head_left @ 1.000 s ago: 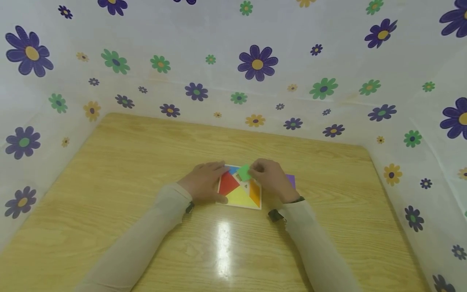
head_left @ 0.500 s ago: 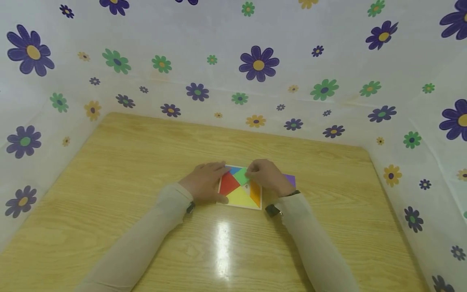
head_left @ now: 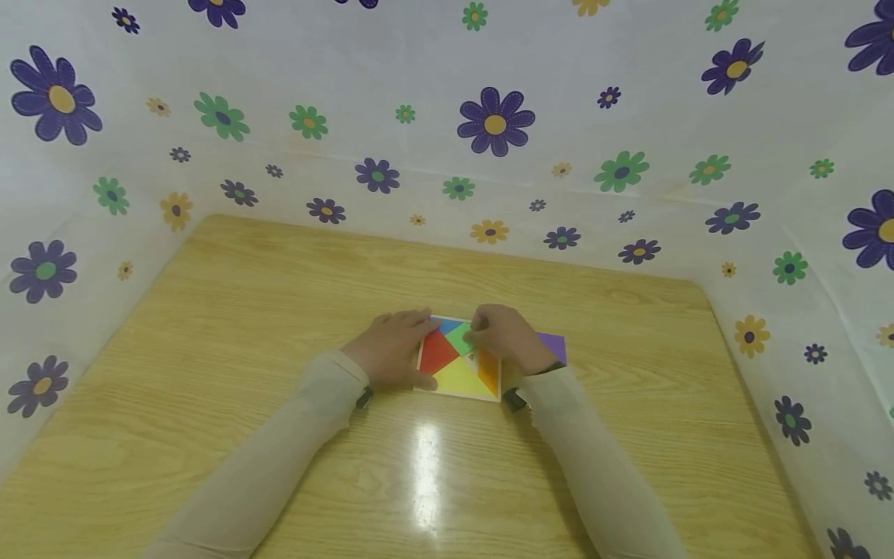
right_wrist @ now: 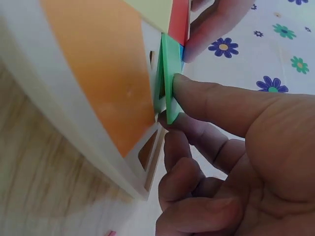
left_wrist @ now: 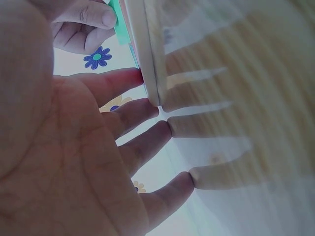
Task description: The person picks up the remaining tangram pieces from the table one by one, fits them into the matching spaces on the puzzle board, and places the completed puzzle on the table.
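A tangram board with a white rim (head_left: 461, 397) lies on the table. Red (head_left: 437, 352), yellow (head_left: 459, 376), orange (head_left: 489, 371) and blue (head_left: 447, 325) pieces sit in it. My left hand (head_left: 387, 349) rests along the board's left side, fingers extended and fingertips on the table and the board's edge. Between thumb and index finger, my right hand (head_left: 513, 335) pinches a green square piece (right_wrist: 173, 61). In the right wrist view that piece stands tilted at its recess, one side raised off the board. Bare recesses with small cut-outs show beside the orange piece.
A purple piece (head_left: 555, 346) lies on the table right of the board, partly behind my right wrist. Flower-patterned white cloth (head_left: 419, 140) rises at the back and both sides of the wooden table (head_left: 279, 310).
The right hand has brought the green piece slightly left and down, from over the recess to lying nearly along it. My left hand has stayed at the board's side.
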Motion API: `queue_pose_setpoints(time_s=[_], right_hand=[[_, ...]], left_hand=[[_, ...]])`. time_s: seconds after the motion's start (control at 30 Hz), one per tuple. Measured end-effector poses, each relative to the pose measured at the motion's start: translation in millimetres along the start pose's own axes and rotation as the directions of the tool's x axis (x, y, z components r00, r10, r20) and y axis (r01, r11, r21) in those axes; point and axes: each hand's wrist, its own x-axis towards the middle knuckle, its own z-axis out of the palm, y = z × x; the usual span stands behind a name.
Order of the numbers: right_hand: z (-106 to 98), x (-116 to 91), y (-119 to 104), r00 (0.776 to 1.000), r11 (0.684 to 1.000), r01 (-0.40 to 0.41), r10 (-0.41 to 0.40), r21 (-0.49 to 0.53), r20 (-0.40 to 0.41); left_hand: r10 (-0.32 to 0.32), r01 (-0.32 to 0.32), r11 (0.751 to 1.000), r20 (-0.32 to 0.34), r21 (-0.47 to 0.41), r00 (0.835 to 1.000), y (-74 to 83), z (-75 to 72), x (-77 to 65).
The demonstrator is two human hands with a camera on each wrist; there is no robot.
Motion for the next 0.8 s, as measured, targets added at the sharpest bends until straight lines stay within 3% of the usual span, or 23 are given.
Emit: queue_pose_setpoints(time_s=[0.23,0.4,0.6,0.8], right_hand=[[6,0,-3,0.997,0.998,-0.067,0.067,-0.023,0.025],[10,-1,-3,1.000,0.993,-0.022,0.020,-0.117,-0.020],[14,-4,-8,0.996,0.962,0.027,-0.050,-0.272,-0.077],[14,-5,-9,0.995,0.953,0.028,-0.057,-0.301,-0.087]], left_hand=[[0.002,-0.002,1.000,0.006,0.008,1.000,0.5,0.2,0.4],[-0.005,0.005,1.000,0.009,0.014,1.000,0.0,1.5,1.8],[-0.010,0.010,1.000,0.005,0.025,1.000,1.0,1.2,0.7],[-0.005,0.005,1.000,-0.002,0.027,1.000,3.5,-0.6,-0.4]])
